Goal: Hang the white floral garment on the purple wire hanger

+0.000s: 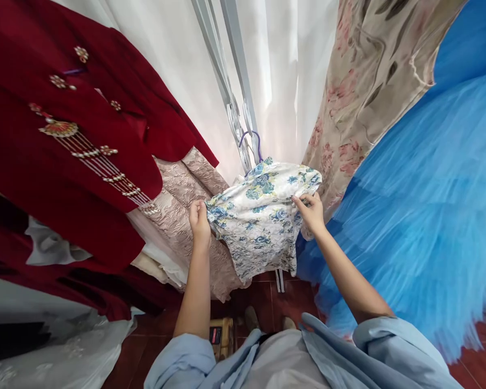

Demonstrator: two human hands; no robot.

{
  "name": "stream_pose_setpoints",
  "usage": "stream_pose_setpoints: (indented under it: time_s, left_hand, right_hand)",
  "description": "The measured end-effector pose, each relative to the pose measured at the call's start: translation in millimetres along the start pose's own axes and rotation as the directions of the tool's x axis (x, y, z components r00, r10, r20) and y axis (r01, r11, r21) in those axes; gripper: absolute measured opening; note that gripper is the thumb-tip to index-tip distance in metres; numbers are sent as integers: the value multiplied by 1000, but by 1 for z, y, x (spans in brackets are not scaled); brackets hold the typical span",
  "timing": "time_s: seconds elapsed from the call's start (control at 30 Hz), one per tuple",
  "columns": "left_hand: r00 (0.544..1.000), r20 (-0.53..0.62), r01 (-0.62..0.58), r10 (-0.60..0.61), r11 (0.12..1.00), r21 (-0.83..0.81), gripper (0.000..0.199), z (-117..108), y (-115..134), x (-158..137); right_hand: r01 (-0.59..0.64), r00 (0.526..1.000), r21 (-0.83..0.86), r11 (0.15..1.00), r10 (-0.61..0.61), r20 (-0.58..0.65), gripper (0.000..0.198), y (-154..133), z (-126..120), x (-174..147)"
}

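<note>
A white blouse with blue and green flowers (263, 216) hangs in front of me. Behind its top edge a purple hanger (258, 141) hooks onto a grey metal rack (237, 70). My left hand (200, 219) pinches the blouse at its left edge, fingers closed on the cloth. At the upper right part of the garment, my right hand (309, 210) grips the fabric between thumb and fingers. The blouse is stretched between both hands, its lower hem hanging loose. Whether the hanger is still inside the garment cannot be seen fully.
On the left hang a dark red jacket (105, 113) with beaded ornaments and a pale pink textured garment (182, 189). A beige floral dress (348, 119) and a blue tulle dress (421, 216) hang on the right. White curtain (279, 65) backs the rack. Red tiles (263, 297) cover the floor.
</note>
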State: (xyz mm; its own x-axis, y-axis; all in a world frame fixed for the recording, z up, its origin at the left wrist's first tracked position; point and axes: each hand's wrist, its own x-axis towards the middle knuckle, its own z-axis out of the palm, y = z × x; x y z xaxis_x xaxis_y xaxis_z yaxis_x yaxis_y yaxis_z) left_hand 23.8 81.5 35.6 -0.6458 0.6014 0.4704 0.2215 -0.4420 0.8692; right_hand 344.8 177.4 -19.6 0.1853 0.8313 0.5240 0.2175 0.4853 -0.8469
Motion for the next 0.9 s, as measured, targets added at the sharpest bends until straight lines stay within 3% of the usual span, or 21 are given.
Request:
stream_pose_setpoints:
  time_s: [0.17,0.33,0.43,0.53,0.63,0.7,0.77,0.9]
  left_hand:
    - [978,179,-135,107,979,155,38,-9,9,4]
    - [948,293,-216,125,928,302,29,-10,11,14]
    - [933,327,-253,150,920,299,27,-3,10,15]
    - [929,339,-249,145,926,285,26,2,9,12]
    - [934,329,-229,135,936,266,24,0,11,10]
    - [938,326,-200,114,949,242,25,-4,13,11]
    - [922,383,-156,60,962,224,25,-7,17,13]
    - [839,543,-127,-35,957,259,22,-5,24,13]
  right_hand:
    - [-161,986,300,940,163,21,25,18,7,-11]
    - [-120,942,432,894,239,-234,22,33,5,-4]
    - [-88,921,425,901,236,-309,30,35,5,6]
    - [-95,953,355,930,188,-239,42,33,3,4]
    - [-119,990,337,934,139,-36,42,32,0,-9]
    - [-171,985,353,920,155,73,36,33,-1,-16]
    - [-243,969,394,886,237,65,33,36,1,-19]
    - [-288,905,565,773,413,-104,31,43,11,-14]
